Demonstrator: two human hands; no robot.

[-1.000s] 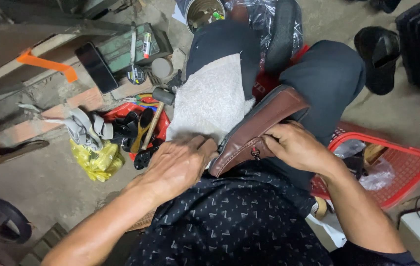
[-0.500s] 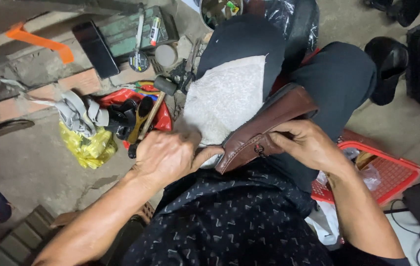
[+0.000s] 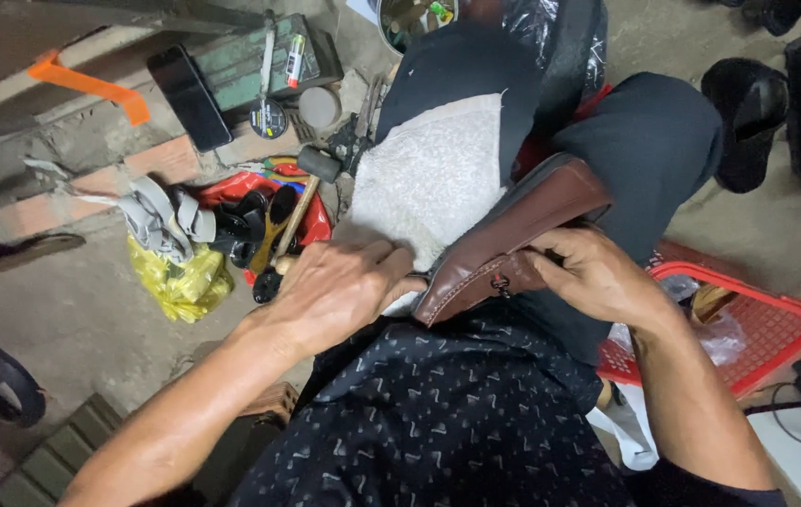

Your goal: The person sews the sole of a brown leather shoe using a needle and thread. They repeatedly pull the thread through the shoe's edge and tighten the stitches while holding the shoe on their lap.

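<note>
Brown leather, glossy along its upper, makes up the shoe (image 3: 513, 235) that lies tilted across the person's lap, its toe pointing away toward the far knee and its heel end near the belly. The right hand (image 3: 598, 277) is closed around the shoe's side near the small metal buckle, fingers curled over the leather and gripping it. The left hand (image 3: 339, 286) lies palm down just beside the heel end, its fingers close together and their tips meeting the shoe's back edge; whether they pinch the leather or only press on it is hard to tell from this angle. Under both hands and the shoe lies a pale fleecy cloth (image 3: 433, 174) spread over the left thigh of dark trousers (image 3: 663, 141). Below, nearest the camera, is a dark patterned shirt (image 3: 438, 422). To the left of the lap, on the floor, a red tray (image 3: 311, 225) holds dark brushes and a wooden-handled hammer (image 3: 311, 183), with a crumpled yellow bag (image 3: 180, 277) and grey rags (image 3: 161, 221) just beside it. Farther off, a black phone (image 3: 189, 94) and a round tin (image 3: 269, 119) rest on a green box (image 3: 231, 61). To the right of the lap sits a red plastic basket (image 3: 776, 329), and a black sandal (image 3: 748, 113) lies well apart on the concrete floor.
</note>
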